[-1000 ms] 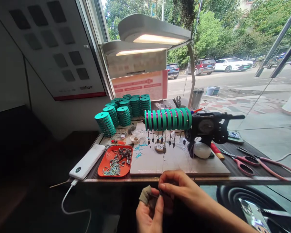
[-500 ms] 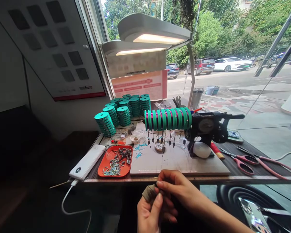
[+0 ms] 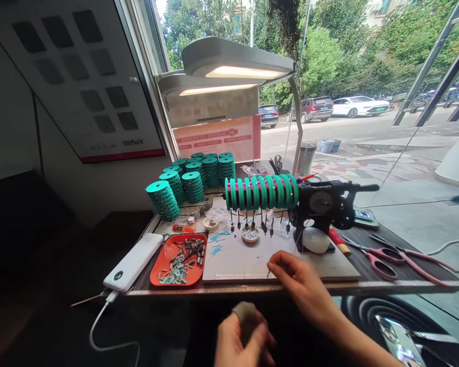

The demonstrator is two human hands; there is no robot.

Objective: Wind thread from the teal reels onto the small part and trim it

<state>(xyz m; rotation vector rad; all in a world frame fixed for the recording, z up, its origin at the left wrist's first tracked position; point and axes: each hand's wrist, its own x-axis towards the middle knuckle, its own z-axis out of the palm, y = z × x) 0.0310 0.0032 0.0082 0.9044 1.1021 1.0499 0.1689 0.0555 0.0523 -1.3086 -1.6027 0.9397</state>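
Green spool row [image 3: 262, 192] ahead, slightly left of right hand [image 3: 300, 278], the nearer; long axis left-right. Right grip pinched closed, contents unclear; left hand [image 3: 241, 336] blurred, grip can't tell.

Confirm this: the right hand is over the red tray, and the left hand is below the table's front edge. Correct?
Not quite: the head view shows the right hand over the front of the pale board, not the red tray. The left hand is as you say.
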